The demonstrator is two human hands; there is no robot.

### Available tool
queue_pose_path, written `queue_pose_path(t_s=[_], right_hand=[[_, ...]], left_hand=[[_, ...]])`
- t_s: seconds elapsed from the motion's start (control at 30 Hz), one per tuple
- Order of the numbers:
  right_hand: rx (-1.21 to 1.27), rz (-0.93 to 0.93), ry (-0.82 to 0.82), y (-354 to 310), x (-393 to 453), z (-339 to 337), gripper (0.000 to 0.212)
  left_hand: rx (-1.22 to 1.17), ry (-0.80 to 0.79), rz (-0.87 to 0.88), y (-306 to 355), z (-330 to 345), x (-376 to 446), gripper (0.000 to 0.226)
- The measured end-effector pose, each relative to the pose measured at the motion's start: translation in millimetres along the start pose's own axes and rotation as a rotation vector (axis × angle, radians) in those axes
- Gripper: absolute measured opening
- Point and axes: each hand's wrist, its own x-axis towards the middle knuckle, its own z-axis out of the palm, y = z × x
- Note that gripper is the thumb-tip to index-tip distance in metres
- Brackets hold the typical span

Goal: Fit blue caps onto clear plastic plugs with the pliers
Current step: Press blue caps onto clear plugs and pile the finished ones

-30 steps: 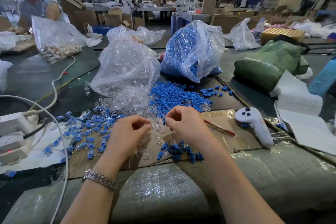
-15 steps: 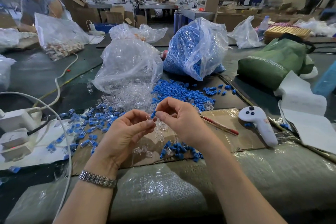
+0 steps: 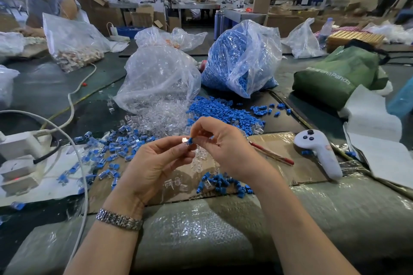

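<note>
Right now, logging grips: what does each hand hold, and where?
Left hand pinches a clear plug at fingertips; right hand pinches the blue cap against it.

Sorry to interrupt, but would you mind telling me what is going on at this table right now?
A person is assembling small parts by hand. The left hand pinches a small clear plastic plug while the right hand presses a small blue plastic cap onto it, above the cardboard sheet. Loose blue caps and clear plugs spill from two plastic bags behind. No pliers are in use.
</note>
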Motion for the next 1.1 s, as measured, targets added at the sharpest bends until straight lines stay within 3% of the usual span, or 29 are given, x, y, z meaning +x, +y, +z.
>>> queue_pose_path(t_s=[0.33, 0.6, 0.67, 0.7, 0.77, 0.83, 0.97, 1.1], right_hand=[[0.028, 0.013, -0.001, 3, -4, -1, 0.012], [0.075, 0.088, 0.004, 5, -5, -5, 0.007], [-0.085, 0.215, 0.097, 14, -5, -12, 0.017], [-0.284, 0.328, 0.113, 20, -4, -17, 0.030], [-0.695, 0.630, 0.019, 29, -6, -27, 0.062], [-0.850, 0.809, -0.098, 36, -8, -34, 0.070], [-0.879, 0.746, -0.126, 42, -8, -38, 0.032], [-0.708, 0.743, -0.034, 40, 0, -40, 0.024]], left_hand=[[0.156, 0.006, 0.071, -2, 2, -1, 0.035], [0.129, -0.011, 0.058, -2, 0, -1, 0.035], [0.104, 0.001, 0.057, -2, -1, 0, 0.035], [0.087, 0.010, 0.055, -2, -1, 0, 0.036], [0.044, 0.021, 0.049, -2, -2, 1, 0.037], [-0.005, 0.038, 0.045, -2, -2, 2, 0.037], [-0.045, 0.075, 0.043, -1, -2, 4, 0.027], [-0.101, 0.107, 0.042, 0, -3, 3, 0.022]])
